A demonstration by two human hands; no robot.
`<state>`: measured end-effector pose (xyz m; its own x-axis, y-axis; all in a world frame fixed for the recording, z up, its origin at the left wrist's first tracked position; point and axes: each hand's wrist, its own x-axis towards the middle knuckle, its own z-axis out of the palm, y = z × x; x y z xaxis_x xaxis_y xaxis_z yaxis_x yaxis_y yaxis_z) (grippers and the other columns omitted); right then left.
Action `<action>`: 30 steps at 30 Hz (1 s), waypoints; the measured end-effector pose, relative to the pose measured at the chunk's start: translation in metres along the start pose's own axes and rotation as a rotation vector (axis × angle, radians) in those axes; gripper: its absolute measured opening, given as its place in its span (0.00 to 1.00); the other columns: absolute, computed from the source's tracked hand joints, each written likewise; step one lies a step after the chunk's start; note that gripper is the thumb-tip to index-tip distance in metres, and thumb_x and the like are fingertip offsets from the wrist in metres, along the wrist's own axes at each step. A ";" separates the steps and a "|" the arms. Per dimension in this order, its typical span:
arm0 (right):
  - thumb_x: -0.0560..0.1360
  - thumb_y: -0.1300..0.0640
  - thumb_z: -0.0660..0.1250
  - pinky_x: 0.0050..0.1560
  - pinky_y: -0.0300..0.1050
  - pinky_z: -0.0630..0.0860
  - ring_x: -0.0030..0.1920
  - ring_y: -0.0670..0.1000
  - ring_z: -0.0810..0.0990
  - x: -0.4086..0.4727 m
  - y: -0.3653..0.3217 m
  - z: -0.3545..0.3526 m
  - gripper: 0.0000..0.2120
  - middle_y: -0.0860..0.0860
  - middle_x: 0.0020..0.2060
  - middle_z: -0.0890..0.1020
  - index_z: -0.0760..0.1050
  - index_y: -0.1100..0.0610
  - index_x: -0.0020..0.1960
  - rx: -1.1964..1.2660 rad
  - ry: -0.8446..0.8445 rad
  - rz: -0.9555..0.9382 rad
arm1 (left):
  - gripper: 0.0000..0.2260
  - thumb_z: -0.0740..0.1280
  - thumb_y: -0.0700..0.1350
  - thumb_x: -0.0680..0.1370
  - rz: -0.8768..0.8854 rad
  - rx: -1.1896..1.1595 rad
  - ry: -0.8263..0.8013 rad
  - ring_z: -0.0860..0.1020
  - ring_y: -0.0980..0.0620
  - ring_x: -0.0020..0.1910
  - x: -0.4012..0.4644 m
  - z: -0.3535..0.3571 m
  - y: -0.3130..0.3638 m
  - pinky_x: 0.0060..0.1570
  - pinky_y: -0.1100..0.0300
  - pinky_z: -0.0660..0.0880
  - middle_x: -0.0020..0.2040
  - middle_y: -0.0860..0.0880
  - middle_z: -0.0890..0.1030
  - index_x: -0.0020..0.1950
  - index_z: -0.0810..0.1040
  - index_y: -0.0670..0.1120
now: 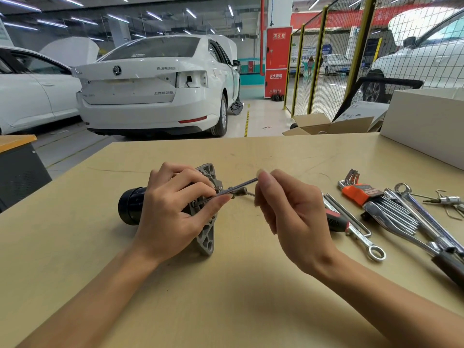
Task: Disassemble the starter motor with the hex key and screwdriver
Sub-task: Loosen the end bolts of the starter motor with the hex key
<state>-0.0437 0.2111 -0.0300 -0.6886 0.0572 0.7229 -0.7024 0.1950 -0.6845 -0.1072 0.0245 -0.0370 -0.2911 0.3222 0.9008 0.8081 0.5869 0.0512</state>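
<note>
While pinched at both ends, hex key [232, 190] slanting up-right.

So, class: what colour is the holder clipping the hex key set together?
Orange plastic hex key holder, head view.

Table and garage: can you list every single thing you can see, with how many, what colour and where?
starter motor: one, black body with grey metal flange, lying on the table under the left hand
hex key: one, silver, between both hands, tip at the flange
hex key set: one, silver keys in an orange holder, right of the hands
screwdriver: one, red and black handle, behind the right hand
wrenches: several, silver, right side of the table
table: one, tan
white box: one, back right corner
cardboard box: one, brown, behind the table
cars: several, white, background
left hand: grips the motor
right hand: pinches the key's end
</note>
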 end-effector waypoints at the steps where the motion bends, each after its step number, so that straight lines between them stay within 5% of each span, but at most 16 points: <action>1: 0.80 0.49 0.58 0.25 0.51 0.64 0.23 0.53 0.68 0.000 0.000 0.000 0.20 0.54 0.23 0.70 0.72 0.57 0.34 0.004 -0.004 0.011 | 0.15 0.70 0.53 0.76 0.000 0.001 -0.001 0.77 0.45 0.47 0.000 0.000 0.000 0.45 0.41 0.71 0.41 0.51 0.84 0.38 0.85 0.42; 11: 0.80 0.53 0.60 0.27 0.42 0.65 0.23 0.47 0.69 0.001 0.001 -0.001 0.21 0.49 0.21 0.71 0.68 0.55 0.28 0.025 -0.030 0.113 | 0.16 0.69 0.54 0.76 -0.003 -0.015 -0.009 0.77 0.44 0.47 0.000 -0.002 0.001 0.46 0.41 0.71 0.41 0.50 0.84 0.38 0.85 0.42; 16: 0.78 0.44 0.60 0.31 0.59 0.70 0.28 0.59 0.72 0.001 0.001 0.000 0.25 0.59 0.26 0.74 0.74 0.61 0.32 -0.121 -0.020 0.127 | 0.15 0.70 0.53 0.76 -0.004 -0.007 0.002 0.77 0.45 0.47 0.000 0.000 0.000 0.45 0.41 0.71 0.41 0.50 0.84 0.38 0.85 0.43; 21: 0.77 0.37 0.59 0.40 0.48 0.73 0.34 0.45 0.77 0.004 0.001 -0.001 0.26 0.46 0.34 0.78 0.83 0.51 0.32 -0.163 0.053 0.268 | 0.16 0.70 0.53 0.76 -0.006 0.002 0.001 0.77 0.44 0.47 0.000 0.001 -0.001 0.45 0.41 0.71 0.41 0.51 0.84 0.37 0.85 0.42; 30: 0.75 0.35 0.59 0.43 0.53 0.76 0.38 0.43 0.79 0.007 0.001 -0.002 0.26 0.41 0.41 0.80 0.85 0.50 0.33 -0.187 0.039 0.358 | 0.16 0.70 0.53 0.75 -0.002 0.013 0.007 0.77 0.44 0.47 0.000 0.002 -0.001 0.45 0.41 0.72 0.41 0.51 0.84 0.36 0.85 0.42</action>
<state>-0.0486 0.2139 -0.0255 -0.8738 0.1903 0.4476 -0.3723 0.3305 -0.8673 -0.1085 0.0253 -0.0379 -0.2895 0.3158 0.9036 0.8006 0.5974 0.0477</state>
